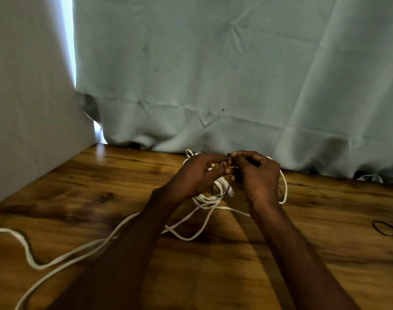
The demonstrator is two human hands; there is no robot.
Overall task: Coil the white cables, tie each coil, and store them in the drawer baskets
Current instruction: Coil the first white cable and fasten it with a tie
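A coil of white cable (210,198) hangs just above the wooden table (213,265) near its far edge. A thin black tie (220,191) loops around the coil. My left hand (195,175) grips the top of the coil. My right hand (255,173) pinches the black tie's end between thumb and fingertips, right beside my left fingers. Loose white cable (57,258) trails from the coil across the table toward the left front. The drawer baskets are out of view.
Several black ties (390,230) lie at the table's right edge. A pale green curtain (213,74) hangs behind the table, and a grey panel (30,108) stands along its left side.
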